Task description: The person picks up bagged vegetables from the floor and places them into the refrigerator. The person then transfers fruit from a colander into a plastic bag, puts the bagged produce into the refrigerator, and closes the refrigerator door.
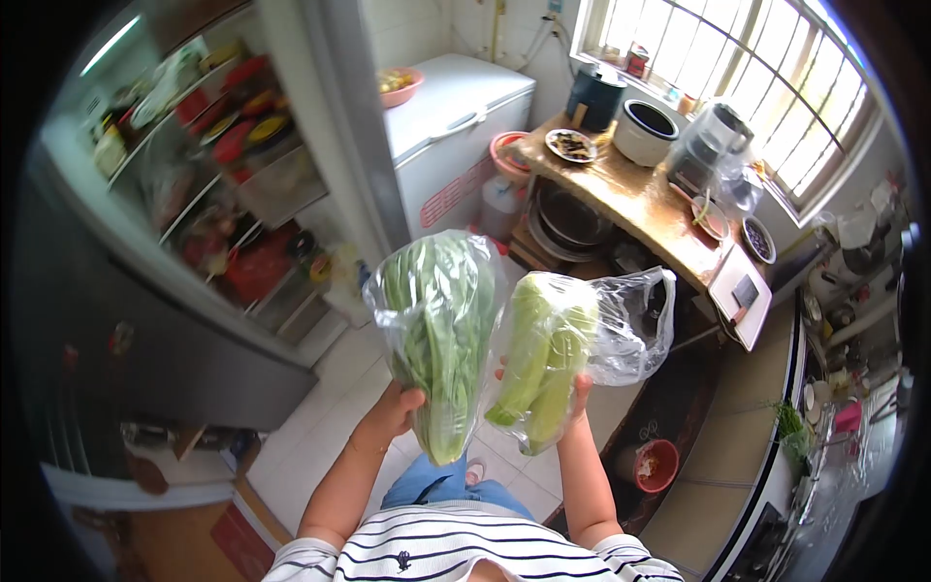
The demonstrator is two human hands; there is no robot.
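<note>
My left hand (400,407) is closed round the lower part of a bag of leafy greens (438,330), long dark leaves with pale stems in clear plastic. In my right hand (580,396) is a clear plastic bag of zucchini (548,354), pale green and long. The bag's loose handles (635,325) stick out to the right. Both bundles are held up in front of my body, side by side with a small gap between them. Part of each hand's fingers is hidden behind the bags.
On the left an open fridge (233,165) shows full shelves. A white chest freezer (456,126) stands ahead, with a pink bowl (398,87) on top. The wooden counter (621,184) holds a rice cooker (645,134) and a plate of food (572,146). A red bin (656,466) is low at right.
</note>
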